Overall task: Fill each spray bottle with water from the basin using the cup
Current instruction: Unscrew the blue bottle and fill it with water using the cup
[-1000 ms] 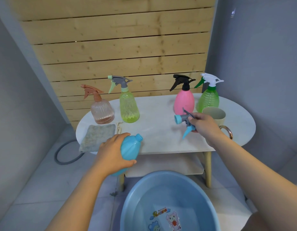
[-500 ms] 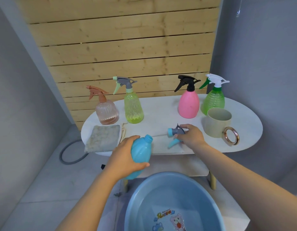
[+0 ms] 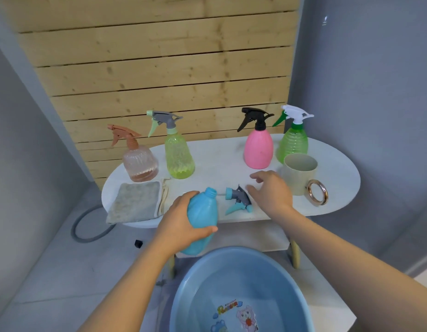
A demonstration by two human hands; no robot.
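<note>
Left hand (image 3: 181,224) grips the uncapped blue bottle (image 3: 202,213) above the basin (image 3: 183,291) — ready for filling; right hand (image 3: 271,191), fingers spread and empty, hovers beside its spray head (image 3: 238,200) near the cup (image 3: 300,173).

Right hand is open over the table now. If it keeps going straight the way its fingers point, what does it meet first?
Probably bare table: the right hand points up-left, over the sprayer head, toward the gap between the yellow bottle and the pink bottle. Depth unclear.

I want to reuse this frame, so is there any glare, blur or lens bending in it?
Head view: sharp, light soft and even; a small glare spot on the grey wall; wide-angle bending curves the wood slats and the table edge; the right hand is barely blurred.
</note>
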